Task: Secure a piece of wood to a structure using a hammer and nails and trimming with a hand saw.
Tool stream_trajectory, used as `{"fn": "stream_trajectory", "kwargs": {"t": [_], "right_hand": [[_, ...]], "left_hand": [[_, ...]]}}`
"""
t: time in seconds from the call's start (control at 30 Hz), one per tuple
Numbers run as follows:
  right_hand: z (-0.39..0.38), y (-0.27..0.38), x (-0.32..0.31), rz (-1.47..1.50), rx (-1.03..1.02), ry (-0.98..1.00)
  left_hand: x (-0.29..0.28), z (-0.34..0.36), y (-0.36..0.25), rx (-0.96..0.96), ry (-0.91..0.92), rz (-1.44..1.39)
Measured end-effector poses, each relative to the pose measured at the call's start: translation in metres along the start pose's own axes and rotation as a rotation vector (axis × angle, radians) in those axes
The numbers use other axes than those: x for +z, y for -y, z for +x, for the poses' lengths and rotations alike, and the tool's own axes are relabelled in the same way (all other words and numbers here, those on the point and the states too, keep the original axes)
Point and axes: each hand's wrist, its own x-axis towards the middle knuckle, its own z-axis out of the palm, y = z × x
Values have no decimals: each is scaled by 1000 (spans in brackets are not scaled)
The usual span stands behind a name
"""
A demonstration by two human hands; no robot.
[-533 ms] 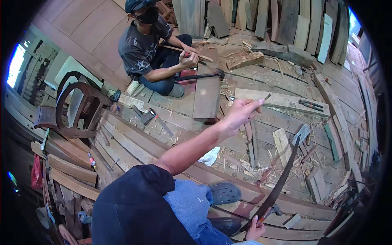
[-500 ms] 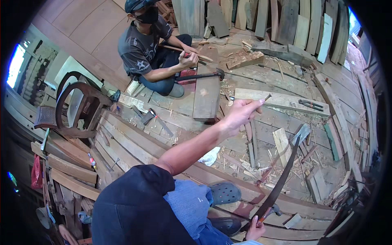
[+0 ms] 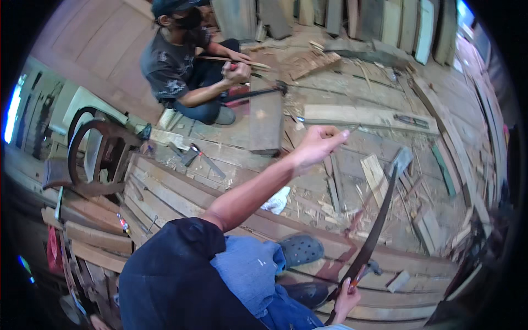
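My left arm reaches out over the floor. My left hand (image 3: pixel 319 147) is closed in a pinch on a small thin stick (image 3: pixel 356 128), blurred now, its tip past the fingertips. Low in the view, my right hand (image 3: pixel 346 298) is wrapped round a long dark tapered strip (image 3: pixel 369 242). It slants up and away to a narrow end; I cannot tell whether it is wood or a blade. Close beside that hand is a hammer (image 3: pixel 374 268), its head grey and an orange part next to my fingers; whether I grip it too is unclear.
A co-worker (image 3: pixel 181 71) sits on the floor, holding a wooden strip. Before them a hammer (image 3: pixel 258 93) lies across a wooden block (image 3: pixel 265 124). Pliers (image 3: pixel 411 121) rest on a pale plank (image 3: pixel 352 116). Wood scraps litter the floor; a chair frame (image 3: pixel 91 148) stands left.
The whole view has shifted, so the co-worker and floor things sit farther left. My left hand's stick has tilted lower and blurred. Both hands keep their holds.
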Motion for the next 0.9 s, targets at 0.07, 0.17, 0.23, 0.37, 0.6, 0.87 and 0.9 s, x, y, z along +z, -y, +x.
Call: {"fn": "stream_trajectory", "kwargs": {"t": [0.07,0.17,0.23,0.37,0.6,0.87,0.9], "right_hand": [[-6,27,4,-14,2,-31],[-11,40,-3,95,118,-16],[-16,31,-6,119,126,-46],[-27,9,-17,141,111,-178],[-76,-20,-37,242,213,-307],[-83,-4,-43,337,279,-343],[-82,-6,-45,335,286,-336]], "left_hand": [[7,5,29,27,38,136],[35,5,74,60,137,230],[62,-4,96,55,219,442],[122,-19,148,110,483,617],[227,-52,212,364,812,857],[245,-57,252,376,723,789],[249,-56,257,407,738,798]]}}
